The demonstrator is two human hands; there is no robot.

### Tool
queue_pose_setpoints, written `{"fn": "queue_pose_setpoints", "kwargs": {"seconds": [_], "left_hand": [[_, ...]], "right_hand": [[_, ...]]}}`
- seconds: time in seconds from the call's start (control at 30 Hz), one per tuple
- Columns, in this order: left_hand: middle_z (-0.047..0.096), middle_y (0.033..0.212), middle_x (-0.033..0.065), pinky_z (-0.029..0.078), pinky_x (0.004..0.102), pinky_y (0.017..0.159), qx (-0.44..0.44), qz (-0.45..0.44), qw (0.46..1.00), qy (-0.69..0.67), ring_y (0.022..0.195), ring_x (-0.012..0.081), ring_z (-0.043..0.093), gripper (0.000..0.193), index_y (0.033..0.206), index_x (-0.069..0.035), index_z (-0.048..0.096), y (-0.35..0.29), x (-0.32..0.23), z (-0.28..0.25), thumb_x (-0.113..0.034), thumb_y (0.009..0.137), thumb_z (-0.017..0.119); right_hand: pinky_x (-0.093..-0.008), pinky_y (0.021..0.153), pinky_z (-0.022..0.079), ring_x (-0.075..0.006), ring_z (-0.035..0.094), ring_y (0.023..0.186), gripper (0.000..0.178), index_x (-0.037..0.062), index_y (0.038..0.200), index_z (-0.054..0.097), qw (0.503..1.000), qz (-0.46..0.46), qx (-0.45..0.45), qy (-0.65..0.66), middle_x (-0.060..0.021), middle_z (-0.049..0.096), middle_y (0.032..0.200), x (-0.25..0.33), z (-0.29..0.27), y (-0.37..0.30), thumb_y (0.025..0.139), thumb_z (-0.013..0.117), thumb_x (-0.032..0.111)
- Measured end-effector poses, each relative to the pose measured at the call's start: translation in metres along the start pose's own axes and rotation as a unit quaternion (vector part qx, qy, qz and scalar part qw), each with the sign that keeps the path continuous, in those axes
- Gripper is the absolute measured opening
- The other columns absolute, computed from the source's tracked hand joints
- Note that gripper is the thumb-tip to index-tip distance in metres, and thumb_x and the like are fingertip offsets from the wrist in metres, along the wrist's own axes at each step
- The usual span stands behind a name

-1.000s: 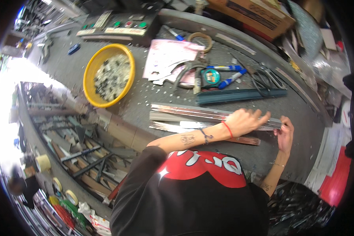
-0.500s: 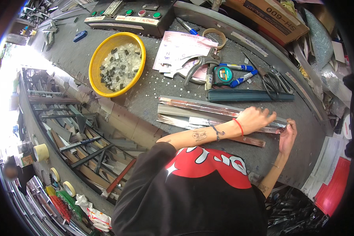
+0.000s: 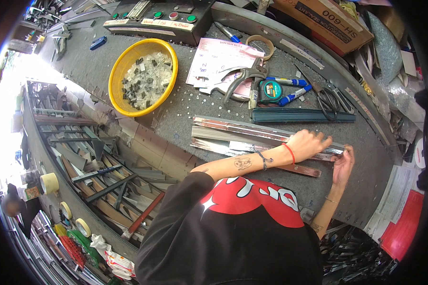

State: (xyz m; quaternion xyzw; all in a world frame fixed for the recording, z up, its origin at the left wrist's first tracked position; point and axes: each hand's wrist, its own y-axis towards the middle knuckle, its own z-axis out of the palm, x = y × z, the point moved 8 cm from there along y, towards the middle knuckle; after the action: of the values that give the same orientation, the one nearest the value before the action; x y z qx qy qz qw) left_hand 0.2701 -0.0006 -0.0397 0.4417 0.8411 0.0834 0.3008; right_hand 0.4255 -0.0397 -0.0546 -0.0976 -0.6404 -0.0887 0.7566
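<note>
Long thin metal strips [image 3: 242, 129] lie side by side on the grey bench, some with shiny or reddish-brown faces. Across them reaches my left hand [image 3: 309, 145], a red band at its wrist, its bent fingers gripping the strips near their right part. My right hand [image 3: 343, 165] is closed at the right end of the same strips, thumb and fingers pinching the tips. Just beyond lies a bundle of dark green strips [image 3: 299, 115]. One brownish strip [image 3: 299, 170] shows under my left forearm.
A yellow basket [image 3: 172, 90] of small clear and black pieces stands left. Further back are papers [image 3: 209, 52], a clamp-like tool [image 3: 245, 78], a tape measure [image 3: 271, 90], blue markers [image 3: 290, 98], scissors [image 3: 328, 102] and a button box [image 3: 159, 28]. Offcuts fill a bin [image 3: 97, 166] at left.
My right hand has shifted slightly up and left at the strip ends. My left hand stays nearly where it was on the strips.
</note>
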Motion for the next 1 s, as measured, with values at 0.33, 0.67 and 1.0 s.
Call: {"fn": "queue_pose_setpoints", "kwargs": {"seconds": [0.33, 0.67, 1.0], "left_hand": [[0.062, 0.083, 0.0106, 0.053, 0.034, 0.049, 0.035, -0.017, 0.999, -0.028, 0.062, 0.0254, 0.067, 0.041, 0.117, -0.007, 0.048, -0.001, 0.003, 0.013, -0.019, 0.078, 0.056], [0.062, 0.082, 0.0123, 0.053, 0.0346, 0.051, 0.06, -0.017, 0.998, -0.029, 0.065, 0.0269, 0.067, 0.037, 0.114, -0.006, 0.05, -0.005, -0.003, 0.02, -0.019, 0.08, 0.055], [0.06, 0.076, 0.016, 0.051, 0.037, 0.051, 0.084, -0.016, 0.994, -0.066, 0.061, 0.0299, 0.065, 0.083, 0.11, 0.001, 0.051, -0.012, -0.011, 0.02, -0.064, 0.06, 0.067]], "right_hand": [[-0.0273, 0.062, 0.052, -0.0117, 0.056, 0.073, 0.01, 0.0026, 0.091, 0.049, 0.999, -0.013, -0.04, -0.009, -0.0032, 0.048, 0.086, -0.013, -0.006, -0.004, 0.091, 0.043, 0.011], [-0.0274, 0.065, 0.047, -0.011, 0.053, 0.074, 0.009, 0.0051, 0.087, 0.047, 0.999, 0.022, -0.026, -0.014, -0.0019, 0.047, 0.086, -0.022, -0.012, -0.012, 0.089, 0.044, 0.014], [-0.0208, 0.065, 0.033, -0.0054, 0.035, 0.067, 0.013, 0.0115, 0.073, 0.034, 0.999, 0.032, 0.001, 0.016, 0.0034, 0.035, 0.072, -0.036, -0.01, -0.012, 0.084, 0.041, 0.015]]}}
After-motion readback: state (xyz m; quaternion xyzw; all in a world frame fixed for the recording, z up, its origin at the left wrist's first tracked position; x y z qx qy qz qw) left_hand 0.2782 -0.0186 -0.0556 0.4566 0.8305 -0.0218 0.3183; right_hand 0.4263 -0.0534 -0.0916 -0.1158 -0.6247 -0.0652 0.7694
